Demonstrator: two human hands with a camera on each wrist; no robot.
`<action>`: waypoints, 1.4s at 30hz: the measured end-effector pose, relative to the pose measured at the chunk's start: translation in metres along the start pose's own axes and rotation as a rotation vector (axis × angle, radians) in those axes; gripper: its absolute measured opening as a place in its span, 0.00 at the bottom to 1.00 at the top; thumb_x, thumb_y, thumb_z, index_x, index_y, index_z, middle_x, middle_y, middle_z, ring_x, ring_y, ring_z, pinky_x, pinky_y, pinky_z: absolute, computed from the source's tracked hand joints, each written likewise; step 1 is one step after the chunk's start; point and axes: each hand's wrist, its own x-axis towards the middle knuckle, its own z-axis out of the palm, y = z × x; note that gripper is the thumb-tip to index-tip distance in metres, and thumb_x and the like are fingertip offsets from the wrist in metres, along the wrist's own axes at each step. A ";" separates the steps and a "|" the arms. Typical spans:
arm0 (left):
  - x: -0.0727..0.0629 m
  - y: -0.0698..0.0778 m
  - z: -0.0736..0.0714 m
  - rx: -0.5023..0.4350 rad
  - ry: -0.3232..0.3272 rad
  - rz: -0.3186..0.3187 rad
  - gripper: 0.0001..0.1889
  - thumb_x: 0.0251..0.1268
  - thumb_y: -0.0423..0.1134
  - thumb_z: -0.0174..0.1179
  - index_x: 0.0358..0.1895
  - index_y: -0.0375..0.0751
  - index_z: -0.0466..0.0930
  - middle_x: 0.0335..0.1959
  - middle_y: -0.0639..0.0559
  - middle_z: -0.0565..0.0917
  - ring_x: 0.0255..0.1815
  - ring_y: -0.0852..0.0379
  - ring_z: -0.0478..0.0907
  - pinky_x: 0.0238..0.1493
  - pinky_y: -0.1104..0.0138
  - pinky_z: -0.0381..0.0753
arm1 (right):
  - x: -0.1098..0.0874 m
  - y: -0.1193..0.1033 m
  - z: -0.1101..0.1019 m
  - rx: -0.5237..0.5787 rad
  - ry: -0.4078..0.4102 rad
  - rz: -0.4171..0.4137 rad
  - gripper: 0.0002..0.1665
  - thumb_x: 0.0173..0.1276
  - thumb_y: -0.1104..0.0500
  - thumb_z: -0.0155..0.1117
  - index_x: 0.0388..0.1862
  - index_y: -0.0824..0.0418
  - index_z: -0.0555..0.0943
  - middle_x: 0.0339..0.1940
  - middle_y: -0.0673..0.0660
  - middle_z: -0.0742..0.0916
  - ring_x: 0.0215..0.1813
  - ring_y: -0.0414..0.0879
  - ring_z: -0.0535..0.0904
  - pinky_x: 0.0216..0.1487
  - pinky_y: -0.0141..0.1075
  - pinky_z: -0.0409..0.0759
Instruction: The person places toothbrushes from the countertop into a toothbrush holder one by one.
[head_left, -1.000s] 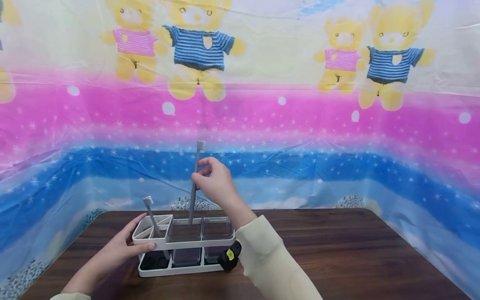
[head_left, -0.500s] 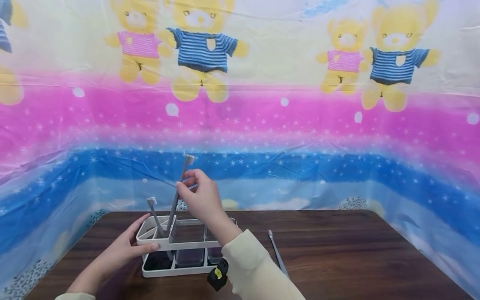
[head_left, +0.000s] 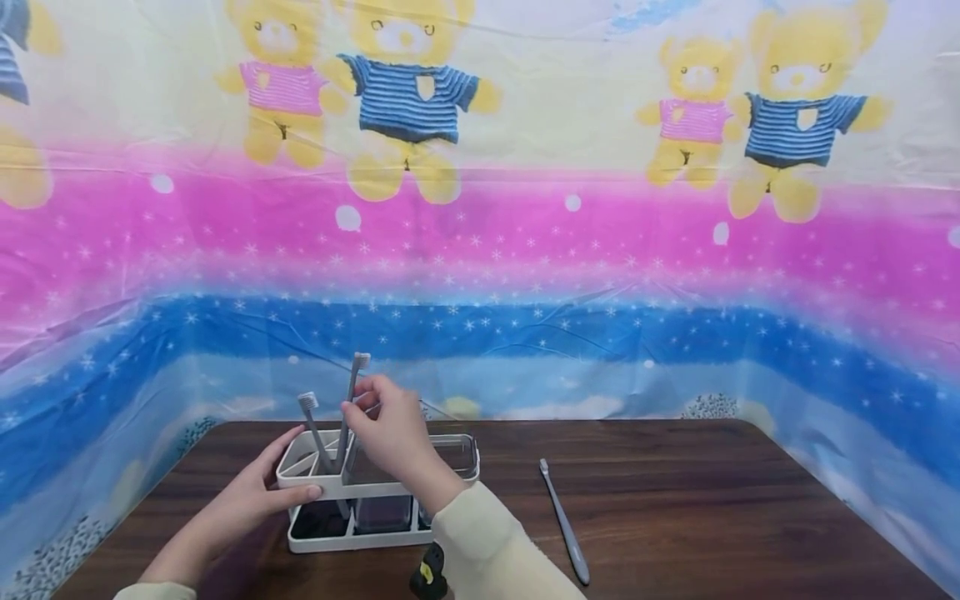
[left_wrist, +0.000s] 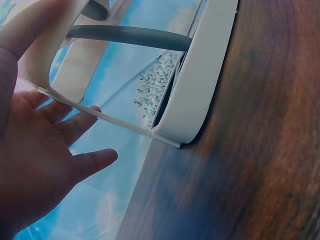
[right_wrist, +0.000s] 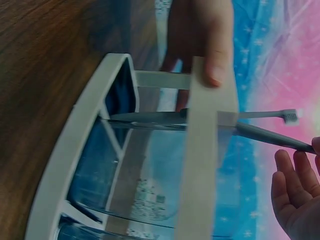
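Note:
A white two-tier toothbrush holder (head_left: 378, 490) with clear bins stands on the table. My left hand (head_left: 243, 493) grips its upper tier at the left end, thumb over the front rim (right_wrist: 202, 165) and fingers behind. With thumb and fingertips my right hand (head_left: 397, 429) pinches a grey toothbrush (head_left: 351, 383), bristles up, its lower end in the upper tier's left section. Beside it, a second grey toothbrush (head_left: 318, 437) leans in a divided slot, its handle reaching the lower tier (left_wrist: 130, 36). My right forearm covers the holder's front right part.
Right of the holder, another grey toothbrush (head_left: 564, 521) lies on the dark wooden table (head_left: 697, 508). A printed bear curtain (head_left: 525, 333) hangs behind and around the table. A black device with a yellow mark (head_left: 429, 571) sits at my right wrist.
My right hand has moved left and down with its toothbrush, from over the middle bin to the left section. The toothbrush on the table has come into sight. The left hand keeps its grip.

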 end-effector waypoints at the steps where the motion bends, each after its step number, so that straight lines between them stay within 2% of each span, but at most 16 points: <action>1: 0.000 0.000 0.000 -0.004 -0.001 0.003 0.51 0.63 0.45 0.64 0.78 0.41 0.35 0.68 0.29 0.61 0.64 0.39 0.67 0.56 0.54 0.75 | -0.001 0.002 0.002 -0.010 -0.006 0.007 0.09 0.68 0.58 0.62 0.44 0.60 0.79 0.31 0.50 0.84 0.30 0.33 0.76 0.29 0.27 0.75; 8: 0.001 -0.002 0.000 -0.042 -0.018 0.011 0.51 0.64 0.43 0.64 0.78 0.41 0.33 0.68 0.28 0.61 0.62 0.41 0.71 0.54 0.55 0.77 | -0.008 0.014 0.013 -0.063 -0.051 0.047 0.07 0.69 0.57 0.62 0.44 0.57 0.80 0.30 0.46 0.84 0.31 0.32 0.75 0.32 0.26 0.76; 14: 0.000 -0.002 0.000 -0.025 -0.017 0.012 0.51 0.64 0.43 0.64 0.78 0.41 0.33 0.69 0.27 0.59 0.62 0.39 0.70 0.55 0.52 0.77 | -0.012 0.018 0.016 -0.101 -0.069 0.043 0.06 0.67 0.58 0.63 0.42 0.57 0.80 0.31 0.47 0.85 0.32 0.33 0.75 0.35 0.26 0.76; 20: 0.000 0.000 0.000 -0.019 -0.008 0.000 0.51 0.63 0.44 0.64 0.78 0.42 0.34 0.69 0.27 0.58 0.63 0.37 0.70 0.55 0.51 0.76 | -0.015 0.021 0.018 -0.113 -0.089 0.064 0.05 0.67 0.57 0.63 0.41 0.56 0.80 0.32 0.47 0.86 0.32 0.32 0.75 0.33 0.26 0.76; 32: 0.000 -0.002 -0.002 0.024 -0.012 0.000 0.51 0.64 0.46 0.63 0.78 0.41 0.32 0.71 0.25 0.53 0.66 0.32 0.65 0.56 0.48 0.75 | -0.016 0.023 0.019 -0.127 -0.089 0.086 0.06 0.66 0.57 0.64 0.40 0.56 0.80 0.33 0.46 0.85 0.34 0.34 0.76 0.35 0.27 0.77; 37: 0.000 -0.002 -0.002 0.009 -0.016 -0.007 0.51 0.64 0.45 0.63 0.78 0.42 0.33 0.72 0.27 0.54 0.66 0.33 0.64 0.57 0.49 0.75 | -0.015 0.023 0.019 -0.133 -0.093 0.127 0.05 0.66 0.57 0.65 0.39 0.54 0.80 0.33 0.45 0.85 0.36 0.34 0.77 0.35 0.28 0.77; 42: 0.000 -0.002 -0.002 0.016 -0.013 -0.008 0.51 0.64 0.46 0.63 0.78 0.42 0.33 0.71 0.27 0.55 0.67 0.33 0.64 0.57 0.48 0.74 | -0.015 0.023 0.018 -0.147 -0.095 0.133 0.04 0.65 0.57 0.65 0.38 0.55 0.81 0.33 0.46 0.85 0.35 0.35 0.77 0.35 0.29 0.78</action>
